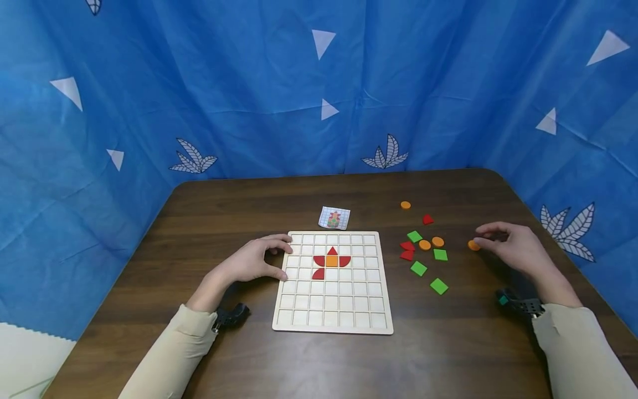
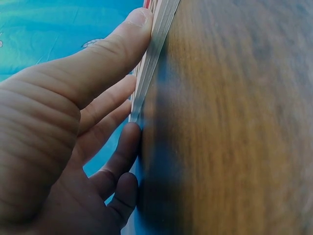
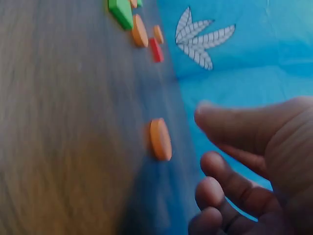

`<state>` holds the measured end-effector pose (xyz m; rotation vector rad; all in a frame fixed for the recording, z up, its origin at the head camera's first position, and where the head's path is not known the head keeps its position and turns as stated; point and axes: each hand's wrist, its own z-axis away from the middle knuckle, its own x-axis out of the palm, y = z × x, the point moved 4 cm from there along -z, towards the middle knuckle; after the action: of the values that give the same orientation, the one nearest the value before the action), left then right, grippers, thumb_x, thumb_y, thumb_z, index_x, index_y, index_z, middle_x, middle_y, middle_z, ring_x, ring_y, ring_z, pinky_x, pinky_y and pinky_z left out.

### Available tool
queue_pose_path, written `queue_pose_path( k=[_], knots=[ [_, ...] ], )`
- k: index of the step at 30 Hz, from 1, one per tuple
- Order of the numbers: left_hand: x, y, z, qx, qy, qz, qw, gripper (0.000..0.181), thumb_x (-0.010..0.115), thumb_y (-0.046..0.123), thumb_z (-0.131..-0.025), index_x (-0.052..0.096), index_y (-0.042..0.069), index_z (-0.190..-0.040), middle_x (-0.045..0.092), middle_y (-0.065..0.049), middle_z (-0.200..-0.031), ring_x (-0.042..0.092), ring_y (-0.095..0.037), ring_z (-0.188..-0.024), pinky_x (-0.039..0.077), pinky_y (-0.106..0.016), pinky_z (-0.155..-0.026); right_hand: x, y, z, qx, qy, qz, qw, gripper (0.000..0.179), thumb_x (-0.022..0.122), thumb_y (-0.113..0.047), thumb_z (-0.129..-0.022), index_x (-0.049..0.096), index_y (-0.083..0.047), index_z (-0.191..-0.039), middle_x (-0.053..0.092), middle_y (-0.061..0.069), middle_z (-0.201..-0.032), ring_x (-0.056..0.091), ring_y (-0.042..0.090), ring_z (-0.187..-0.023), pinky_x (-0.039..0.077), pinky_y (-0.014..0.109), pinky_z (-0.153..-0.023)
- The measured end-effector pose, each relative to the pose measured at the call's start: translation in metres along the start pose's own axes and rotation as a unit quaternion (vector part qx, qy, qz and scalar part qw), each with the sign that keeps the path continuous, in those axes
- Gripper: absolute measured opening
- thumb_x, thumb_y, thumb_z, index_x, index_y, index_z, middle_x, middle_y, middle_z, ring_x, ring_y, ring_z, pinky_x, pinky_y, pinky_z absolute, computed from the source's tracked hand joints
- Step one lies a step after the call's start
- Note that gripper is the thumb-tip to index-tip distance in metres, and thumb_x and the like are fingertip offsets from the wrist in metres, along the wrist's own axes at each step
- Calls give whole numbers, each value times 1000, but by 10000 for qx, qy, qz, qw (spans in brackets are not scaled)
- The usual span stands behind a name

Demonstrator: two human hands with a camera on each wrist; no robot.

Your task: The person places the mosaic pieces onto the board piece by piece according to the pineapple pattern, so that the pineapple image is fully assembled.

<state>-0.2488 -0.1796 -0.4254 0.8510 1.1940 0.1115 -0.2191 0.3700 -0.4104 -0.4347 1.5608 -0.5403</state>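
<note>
My left hand (image 1: 254, 259) rests its relaxed fingers and thumb on the left edge of a pale wooden grid board (image 1: 331, 320). In the left wrist view the thumb and fingertips touch the board's rim (image 2: 155, 54). On the board, an orange square (image 1: 331, 261) has a red triangle (image 1: 332, 251) above it. Red quarter-circle pieces sit on both sides of the square, and another red quarter circle (image 1: 318, 274) is lower left. At the right, my right hand (image 1: 513, 250) hovers near an orange disc (image 1: 472, 245). The right wrist view shows this disc (image 3: 161, 140) apart from the loosely bent fingers.
Loose pieces lie between board and right hand: several green squares (image 1: 439, 286), orange discs (image 1: 437, 241) and red pieces (image 1: 407, 255). Behind the board lies a small picture card (image 1: 326, 216) with a coloured grid pattern. A blue curtain (image 1: 279, 111) hangs around the dark wooden table (image 1: 239, 205).
</note>
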Motion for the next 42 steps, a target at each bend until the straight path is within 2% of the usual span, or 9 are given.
queue_pose_path(
  k=[4,9,24,30,35,42],
  knots=[
    [-1,0,1,4,-5,-41,10000,53,91,42,-77,69,24,-122,51,1,-155,57,-21,-124,48,-43,-107,5,5,-2,-155,-189,23,9997,50,72,-40,-98,66,0,-128,64,25,-116,59,30,-88,48,29,-66],
    [-1,0,1,17,2,-19,10000,53,91,41,-77,69,24,-122,51,1,-155,58,-21,-124,48,-43,-107,8,7,-3,-221,-350,149,9990,50,71,-40,-98,67,1,-127,65,21,-112,56,25,-83,46,29,-64],
    [0,1,1,68,-15,-9,10000,53,90,40,-77,69,23,-123,51,0,-155,57,-21,-124,49,-44,-108,9,-7,-4,-346,-814,859,9924,34,69,-21,-98,65,6,-118,65,19,-100,58,26,-84,47,35,-69],
    [0,2,1,37,-27,1,10000,52,90,40,-77,69,24,-122,51,1,-155,57,-21,-125,48,-44,-108,12,-5,-4,-289,-624,805,9944,37,73,-20,-91,64,4,-119,65,16,-100,57,26,-85,46,32,-69],
    [0,2,1,63,-10,-33,10000,53,90,41,-77,69,24,-122,51,1,-154,57,-21,-125,48,-43,-108,12,-4,-3,-280,-345,503,9977,41,78,-22,-90,62,1,-120,65,15,-102,58,27,-88,47,27,-70],
    [0,1,1,57,-15,-61,10000,53,90,42,-77,69,24,-123,51,1,-155,57,-21,-125,49,-43,-108,16,-17,-1,-688,-7,-43,9976,39,81,-18,-90,63,-2,-120,67,17,-106,60,26,-90,48,12,-67]
  ],
)
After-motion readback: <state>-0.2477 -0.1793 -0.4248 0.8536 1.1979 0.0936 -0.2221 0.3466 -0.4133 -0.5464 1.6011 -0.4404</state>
